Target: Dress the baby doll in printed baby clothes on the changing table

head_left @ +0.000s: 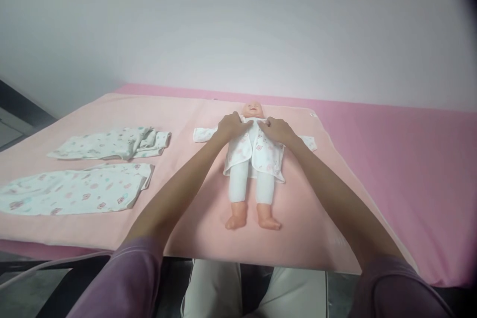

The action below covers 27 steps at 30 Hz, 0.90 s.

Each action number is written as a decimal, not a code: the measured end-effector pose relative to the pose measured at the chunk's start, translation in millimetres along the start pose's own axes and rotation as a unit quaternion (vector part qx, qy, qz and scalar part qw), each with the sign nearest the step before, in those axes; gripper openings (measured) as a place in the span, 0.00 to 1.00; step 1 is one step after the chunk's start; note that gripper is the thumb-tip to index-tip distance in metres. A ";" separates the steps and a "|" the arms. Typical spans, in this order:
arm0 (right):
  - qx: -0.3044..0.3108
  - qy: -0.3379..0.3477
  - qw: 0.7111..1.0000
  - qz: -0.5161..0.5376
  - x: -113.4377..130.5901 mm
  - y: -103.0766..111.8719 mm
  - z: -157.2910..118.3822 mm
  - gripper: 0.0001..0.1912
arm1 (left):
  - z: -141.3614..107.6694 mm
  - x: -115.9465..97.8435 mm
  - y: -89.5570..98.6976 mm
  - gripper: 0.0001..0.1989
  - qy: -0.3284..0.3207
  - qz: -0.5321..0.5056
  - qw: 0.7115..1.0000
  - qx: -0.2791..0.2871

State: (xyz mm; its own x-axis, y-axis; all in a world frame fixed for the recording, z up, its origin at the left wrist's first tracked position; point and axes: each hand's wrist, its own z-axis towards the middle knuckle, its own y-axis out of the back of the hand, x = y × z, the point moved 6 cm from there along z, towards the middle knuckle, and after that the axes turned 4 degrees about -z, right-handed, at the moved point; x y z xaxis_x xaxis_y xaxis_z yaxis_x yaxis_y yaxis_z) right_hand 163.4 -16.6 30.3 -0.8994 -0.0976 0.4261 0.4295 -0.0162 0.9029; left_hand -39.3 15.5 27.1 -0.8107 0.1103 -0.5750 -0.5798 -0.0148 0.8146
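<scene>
A baby doll (265, 189) lies on its back on a peach mat, its head away from me and its bare feet toward me. It wears a white printed jacket (265, 157) with both sleeves spread to the sides; the front hangs apart below the chest over white clothing. My left hand (234, 126) is closed on the jacket's edge at the left of the doll's chest. On the right side of the chest, my right hand (278, 130) pinches the other front edge. A small gap separates the two hands just below the doll's chin.
To the left lie a folded printed garment (100, 144) and, nearer me, another printed garment (78, 190). The peach mat (208, 238) covers part of a pink surface (387, 159). A pale wall (261, 35) stands behind. A cable (55, 261) runs at the lower left.
</scene>
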 end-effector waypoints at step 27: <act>-0.022 0.188 0.977 0.096 -20.2 -29.9 -154.6 0.15 | -147.7 59.3 -5.8 0.23 -0.268 -0.146 0.952 0.029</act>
State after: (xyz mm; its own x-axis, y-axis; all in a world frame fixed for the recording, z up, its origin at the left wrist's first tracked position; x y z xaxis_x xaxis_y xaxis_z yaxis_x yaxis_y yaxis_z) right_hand 181.3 -168.0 -14.1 -0.7119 -0.4611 0.5297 0.5984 -0.0034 0.8012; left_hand -96.0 -124.6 -23.0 -0.4492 0.5929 -0.6683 -0.7553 0.1476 0.6386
